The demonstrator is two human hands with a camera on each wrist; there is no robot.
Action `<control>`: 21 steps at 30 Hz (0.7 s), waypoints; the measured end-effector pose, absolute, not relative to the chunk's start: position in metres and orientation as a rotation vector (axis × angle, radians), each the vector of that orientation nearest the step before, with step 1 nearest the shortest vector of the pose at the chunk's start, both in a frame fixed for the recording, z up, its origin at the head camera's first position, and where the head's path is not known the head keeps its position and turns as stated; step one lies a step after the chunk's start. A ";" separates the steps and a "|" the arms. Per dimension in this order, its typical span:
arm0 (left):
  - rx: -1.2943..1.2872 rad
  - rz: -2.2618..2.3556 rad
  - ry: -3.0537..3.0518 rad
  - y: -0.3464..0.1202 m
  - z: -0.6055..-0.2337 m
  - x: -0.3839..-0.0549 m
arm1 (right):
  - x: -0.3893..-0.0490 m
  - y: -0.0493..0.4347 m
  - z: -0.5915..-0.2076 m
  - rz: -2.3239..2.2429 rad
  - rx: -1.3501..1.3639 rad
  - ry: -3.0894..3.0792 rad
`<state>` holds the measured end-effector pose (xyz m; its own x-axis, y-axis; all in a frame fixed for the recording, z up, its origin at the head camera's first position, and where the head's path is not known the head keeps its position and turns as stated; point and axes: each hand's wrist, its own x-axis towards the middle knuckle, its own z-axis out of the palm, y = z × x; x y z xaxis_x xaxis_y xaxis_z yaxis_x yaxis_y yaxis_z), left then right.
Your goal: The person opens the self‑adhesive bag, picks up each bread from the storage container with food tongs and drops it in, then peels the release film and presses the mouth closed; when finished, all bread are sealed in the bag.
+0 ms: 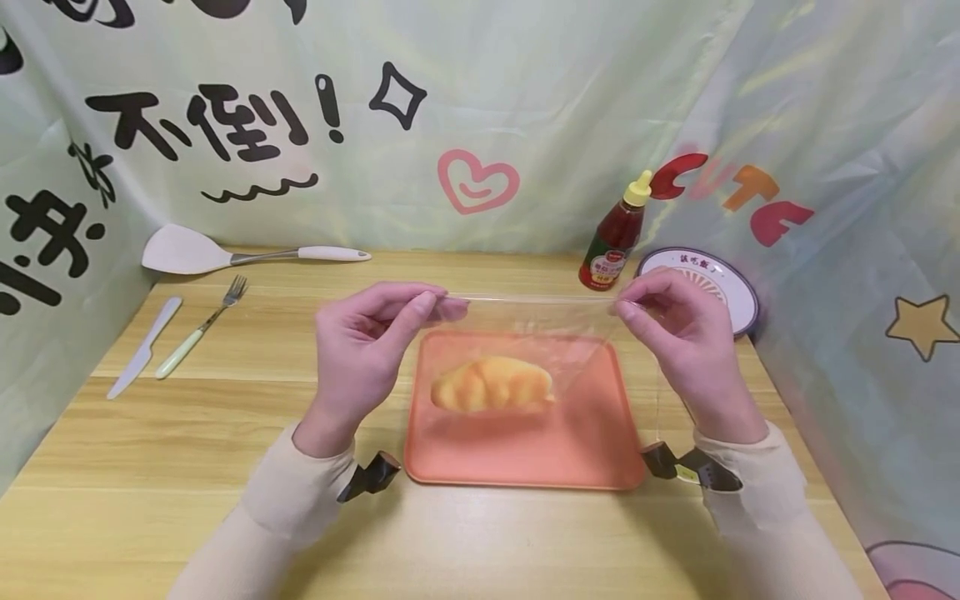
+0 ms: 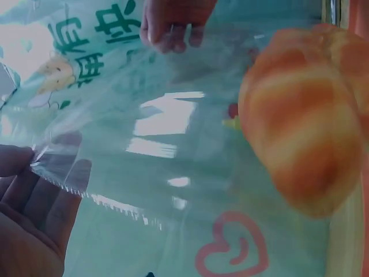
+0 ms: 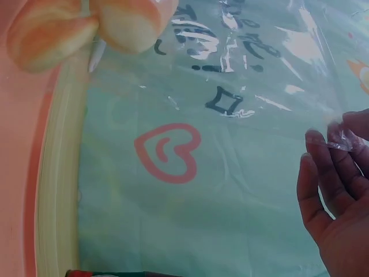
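Observation:
A clear plastic film (image 1: 525, 312) is stretched between my two hands above the orange tray (image 1: 525, 467). My left hand (image 1: 367, 358) pinches its left corner between thumb and fingers. The opposite corner is pinched by my right hand (image 1: 682, 350). A jagged edge of the film (image 2: 124, 210) shows in the left wrist view; whether it is a sheet or a bag I cannot tell. Behind the film, a golden bread roll (image 1: 491, 385) appears over the tray. Close up, the roll (image 2: 305, 121) has glossy brown bands in the left wrist view.
A ketchup bottle (image 1: 617, 237) stands at the back right, beside a patterned white plate (image 1: 738, 287). On the left lie a white spatula (image 1: 183, 252), a fork (image 1: 202, 325) and a white knife (image 1: 146, 346). Printed cloth (image 1: 480, 108) walls the wooden table (image 1: 97, 492) in behind.

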<state>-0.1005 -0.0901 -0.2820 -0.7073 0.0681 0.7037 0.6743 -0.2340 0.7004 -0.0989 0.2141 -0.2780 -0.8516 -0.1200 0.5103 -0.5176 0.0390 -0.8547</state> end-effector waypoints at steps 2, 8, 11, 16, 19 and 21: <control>-0.868 -1.960 -1.633 -0.088 -0.281 -0.099 | -0.099 0.215 -0.278 1.841 0.626 -2.076; -0.837 -1.901 -1.655 -0.086 -0.279 -0.096 | -0.102 0.216 -0.279 1.604 0.678 -2.260; -0.815 -1.884 -1.673 -0.085 -0.278 -0.094 | -0.101 0.214 -0.277 1.466 0.699 -2.302; -0.811 -1.871 -1.721 -0.083 -0.274 -0.092 | -0.094 0.199 -0.265 1.250 0.708 -2.214; -0.820 -1.791 -1.767 -0.081 -0.273 -0.090 | -0.089 0.182 -0.254 1.077 0.812 -2.145; -0.830 -1.703 -1.792 -0.079 -0.273 -0.088 | -0.086 0.168 -0.247 0.971 0.913 -2.124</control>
<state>-0.0884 -0.0790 -0.2730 -0.6724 0.0744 0.7365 0.7393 0.0178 0.6731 -0.0864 0.1684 -0.2468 -0.5662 -0.3275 0.7564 -0.7862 0.4901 -0.3764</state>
